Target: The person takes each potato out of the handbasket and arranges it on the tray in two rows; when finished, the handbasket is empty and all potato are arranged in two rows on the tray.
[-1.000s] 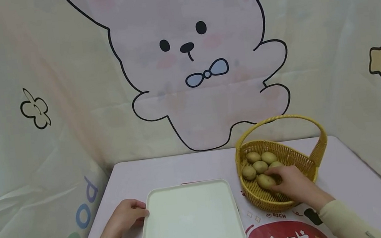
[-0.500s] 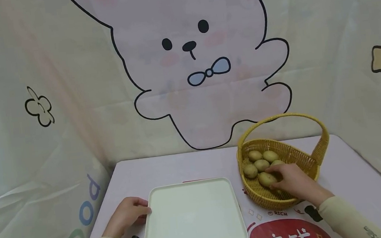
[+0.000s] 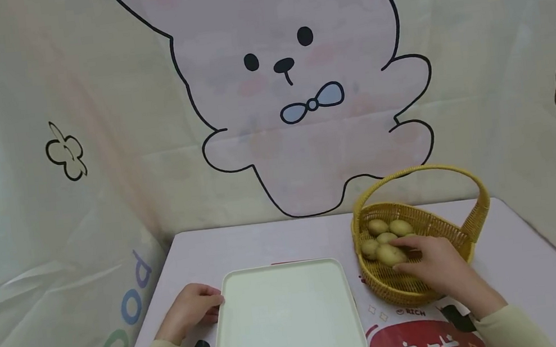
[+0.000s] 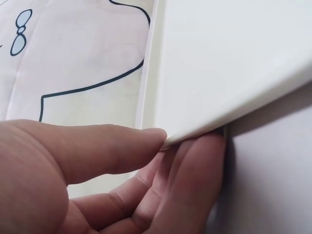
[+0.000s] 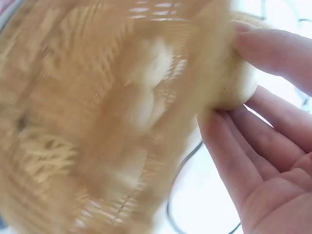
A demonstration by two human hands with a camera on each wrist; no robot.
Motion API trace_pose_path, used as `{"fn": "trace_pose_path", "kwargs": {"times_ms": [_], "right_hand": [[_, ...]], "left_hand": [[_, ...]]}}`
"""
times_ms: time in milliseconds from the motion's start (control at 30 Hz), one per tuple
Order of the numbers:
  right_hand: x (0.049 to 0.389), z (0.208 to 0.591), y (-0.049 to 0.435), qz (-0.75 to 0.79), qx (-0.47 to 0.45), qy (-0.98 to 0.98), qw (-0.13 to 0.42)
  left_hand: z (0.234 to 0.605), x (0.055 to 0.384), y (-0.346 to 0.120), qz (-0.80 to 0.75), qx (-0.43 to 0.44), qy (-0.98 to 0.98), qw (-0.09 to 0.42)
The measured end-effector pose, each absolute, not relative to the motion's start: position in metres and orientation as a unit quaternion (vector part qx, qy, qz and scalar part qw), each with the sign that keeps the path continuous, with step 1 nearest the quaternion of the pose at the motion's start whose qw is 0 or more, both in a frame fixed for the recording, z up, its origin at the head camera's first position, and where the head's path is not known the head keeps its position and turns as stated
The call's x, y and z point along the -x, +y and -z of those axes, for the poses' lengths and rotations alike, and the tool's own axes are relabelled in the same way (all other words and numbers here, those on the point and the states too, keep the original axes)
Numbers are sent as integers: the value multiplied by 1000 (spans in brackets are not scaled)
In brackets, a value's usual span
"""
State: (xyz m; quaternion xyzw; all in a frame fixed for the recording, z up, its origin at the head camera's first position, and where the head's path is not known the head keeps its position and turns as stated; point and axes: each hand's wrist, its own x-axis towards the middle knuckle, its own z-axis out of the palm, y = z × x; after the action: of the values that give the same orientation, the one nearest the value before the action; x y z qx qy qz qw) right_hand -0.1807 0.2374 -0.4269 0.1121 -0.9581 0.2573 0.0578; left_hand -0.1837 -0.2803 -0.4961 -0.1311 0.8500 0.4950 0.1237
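My left hand point(image 3: 190, 310) pinches the left edge of a white rectangular tray point(image 3: 288, 319). In the left wrist view the thumb point(image 4: 117, 148) lies on top of the tray's rim, with the fingers below it. My right hand point(image 3: 437, 267) reaches into a yellow woven basket point(image 3: 389, 293) and holds a potato point(image 3: 390, 255) between thumb and fingers. The right wrist view shows this potato point(image 5: 236, 83) in the fingers, beside the blurred basket. Several other potatoes point(image 3: 377, 226) lie at the basket's left side, some partly hidden by the held one and the hand.
The basket's tall handle point(image 3: 425, 168) arches over it, behind my right hand. Under the tray and basket is a pale table point(image 3: 265, 242) with a red printed patch point(image 3: 422, 339) at the front. A cartoon-printed cloth point(image 3: 306, 153) hangs behind the table.
My right hand has raised the potato slightly and drawn it a little left, so it now covers more of the others. My left hand keeps its place on the tray. The head view has shifted slightly.
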Motion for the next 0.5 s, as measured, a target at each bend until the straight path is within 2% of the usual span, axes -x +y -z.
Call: {"fn": "trace_pose_path", "kwargs": {"times_ms": [267, 500], "right_hand": [[170, 412, 187, -310, -138, -939, 59], [183, 421, 140, -385, -177, -905, 36]], "left_hand": [[496, 182, -279, -495, 132, 852, 106], [495, 184, -275, -495, 134, 852, 101]]}}
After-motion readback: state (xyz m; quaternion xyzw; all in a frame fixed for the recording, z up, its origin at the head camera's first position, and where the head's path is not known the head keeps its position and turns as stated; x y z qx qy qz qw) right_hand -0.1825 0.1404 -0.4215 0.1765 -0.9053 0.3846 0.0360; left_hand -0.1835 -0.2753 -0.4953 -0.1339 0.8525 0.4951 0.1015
